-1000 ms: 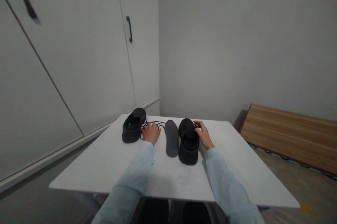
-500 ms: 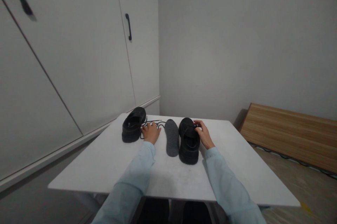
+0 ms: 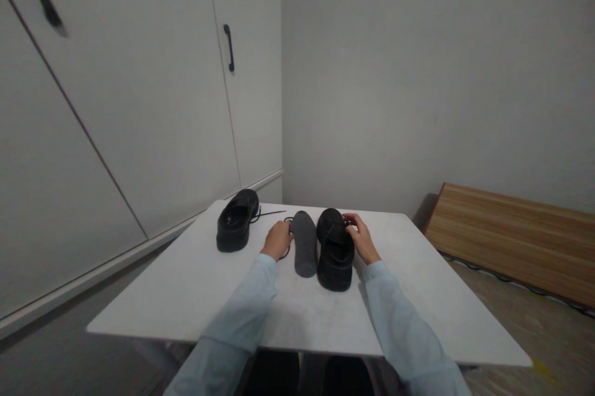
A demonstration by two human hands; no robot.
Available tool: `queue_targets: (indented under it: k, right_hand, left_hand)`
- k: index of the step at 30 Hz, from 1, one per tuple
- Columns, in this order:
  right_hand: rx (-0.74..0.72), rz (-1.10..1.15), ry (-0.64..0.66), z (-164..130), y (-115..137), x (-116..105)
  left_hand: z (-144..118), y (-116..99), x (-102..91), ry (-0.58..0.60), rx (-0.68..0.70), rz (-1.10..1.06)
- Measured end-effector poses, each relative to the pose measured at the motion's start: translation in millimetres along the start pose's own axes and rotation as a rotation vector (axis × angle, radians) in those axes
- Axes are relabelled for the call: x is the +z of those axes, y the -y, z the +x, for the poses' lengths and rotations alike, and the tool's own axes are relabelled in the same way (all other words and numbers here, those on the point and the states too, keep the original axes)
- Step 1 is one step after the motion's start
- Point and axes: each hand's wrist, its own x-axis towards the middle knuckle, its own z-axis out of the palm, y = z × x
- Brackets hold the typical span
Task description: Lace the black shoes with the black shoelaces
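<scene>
Plainly, no brand, label or writing can be read anywhere: the black shoe (image 3: 334,250) just right of the frame's centre is matt and dark all over, its opening toward the viewer, and the right hand (image 3: 361,238) rests curled against its far right side, though whether the fingers grip it I cannot tell. Just left of it a grey insole (image 3: 304,243) lies flat on the white table (image 3: 195,284), and the left hand (image 3: 277,240) sits loosely closed beside the insole on a thin black lace (image 3: 267,215) that trails to a second black shoe (image 3: 237,220) at centre left.
</scene>
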Motion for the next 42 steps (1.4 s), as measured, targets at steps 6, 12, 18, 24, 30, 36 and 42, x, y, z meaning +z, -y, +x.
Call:
queue_targets:
  k: [6,12,18,24,30,36,42]
  right_hand:
    - [0.002,-0.002,-0.003,0,-1,1]
    - [-0.002,-0.008,0.0,-1,0,0]
    - [0.003,-0.016,0.004,-2,3,0]
    - [-0.002,-0.017,0.002,-2,3,1]
    - [-0.004,-0.012,0.013,-1,-1,1]
    - [-0.01,-0.019,0.03,0,-4,1]
    - [-0.016,-0.094,0.049,-1,-4,2]
  left_hand:
    - [-4,-4,-8.8,0.042,-0.047,-0.068]
    - [1,16,-16.0,-0.066,-0.155,-0.248]
    - [16,19,-14.0,-0.23,-0.175,-0.494]
    - [18,5,4.7,-0.215,-0.018,-0.37]
    - [19,2,26.4,-0.074,0.102,-0.189]
    - [20,1,27.3,-0.037,0.108,-0.167]
    - [20,-4,13.0,-0.145,0.134,-0.302]
